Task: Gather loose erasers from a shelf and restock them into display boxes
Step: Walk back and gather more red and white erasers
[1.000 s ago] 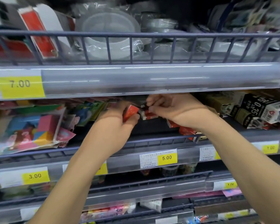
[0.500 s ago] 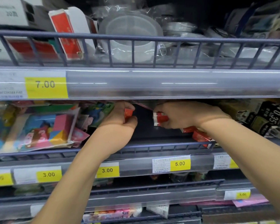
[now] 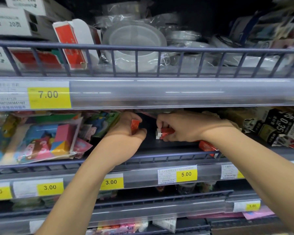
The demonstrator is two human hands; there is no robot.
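Hands have split apart since a second ago: they were almost touching mid-shelf, now there's a clear dark gap of bare shelf (image 3: 149, 143) between them. Left hand (image 3: 124, 131) sits at 9 o'clock of that gap, fingers curled, thumb and fingers pinching one red eraser (image 3: 135, 126) held upright. Right hand (image 3: 182, 128) is at 3 o'clock, fingers wrapped round a red eraser with white end (image 3: 163, 133), lying flat; it has dropped lower toward the shelf floor than before. More loose red erasers (image 3: 206, 147) lie under my right wrist at 4 o'clock, against the front rail.

Read: the gathering step is in progress, one piece per hand, more left to collect. Display box not visible from here, so nothing is restocked yet. Next pick is probably the pile under the wrist.
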